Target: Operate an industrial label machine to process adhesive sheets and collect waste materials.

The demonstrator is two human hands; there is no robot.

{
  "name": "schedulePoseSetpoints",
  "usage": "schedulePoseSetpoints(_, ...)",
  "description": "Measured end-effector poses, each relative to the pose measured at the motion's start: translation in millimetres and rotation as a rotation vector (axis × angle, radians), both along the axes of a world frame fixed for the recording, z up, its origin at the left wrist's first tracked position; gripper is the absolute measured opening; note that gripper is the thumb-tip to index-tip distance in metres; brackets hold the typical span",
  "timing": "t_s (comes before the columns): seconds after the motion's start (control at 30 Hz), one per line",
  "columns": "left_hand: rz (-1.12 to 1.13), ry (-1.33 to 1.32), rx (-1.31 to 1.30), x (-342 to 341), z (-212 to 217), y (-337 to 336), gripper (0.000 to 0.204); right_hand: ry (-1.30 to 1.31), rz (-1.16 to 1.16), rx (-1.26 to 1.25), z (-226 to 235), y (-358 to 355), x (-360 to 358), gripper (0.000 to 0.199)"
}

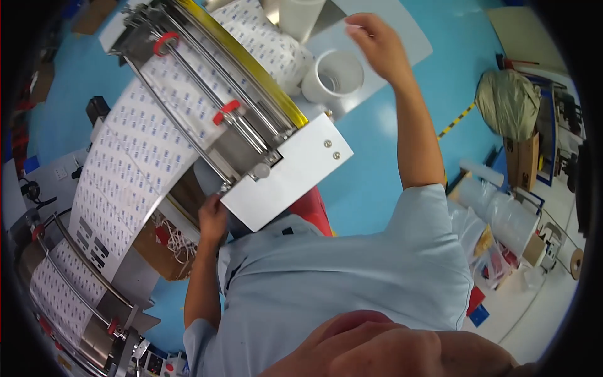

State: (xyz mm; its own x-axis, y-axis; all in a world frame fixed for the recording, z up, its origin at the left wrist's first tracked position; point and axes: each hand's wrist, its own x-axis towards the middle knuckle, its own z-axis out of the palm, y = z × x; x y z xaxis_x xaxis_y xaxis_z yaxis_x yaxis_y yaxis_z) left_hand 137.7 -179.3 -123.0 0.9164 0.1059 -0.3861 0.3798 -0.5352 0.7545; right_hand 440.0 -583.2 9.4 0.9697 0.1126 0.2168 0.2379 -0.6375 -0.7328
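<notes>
Your left hand (212,217) is at the corner of the roller machine (286,176), grip unclear; your blurred right hand (380,47), fingers (362,22) half-curled, hold unclear, is near the white container (316,88); patterned sheet (135,154) runs under the rods (250,133).

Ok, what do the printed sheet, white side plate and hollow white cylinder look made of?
Printed sheet: likely paper or film; smooth, bending in a broad curve.
White side plate: probably metal, matte; flat, crisp-edged, bolted.
Hollow white cylinder: perhaps plastic, satin; pale, smooth wall.
</notes>
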Motion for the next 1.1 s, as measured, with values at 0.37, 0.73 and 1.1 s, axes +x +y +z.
schedulePoseSetpoints(0.37, -0.625, 0.021, -0.205, 32.7, -19.5, -78.0, 0.03, 0.342, -0.287, -0.014, -147.0, 10.8, -218.0, 0.019)
schedulePoseSetpoints(0.73, -0.546, 0.077, -0.31, 31.5, -36.4, -154.4, 0.029, 0.178, -0.086, -0.327, -140.9, 50.8, -207.2, 0.02)
schedulePoseSetpoints(1.1, -0.417, 0.101, -0.429, 40.0, -53.0, -237.0, 0.029, 0.293, 0.164, -0.025, -235.6, 9.2, -226.1, 0.043)
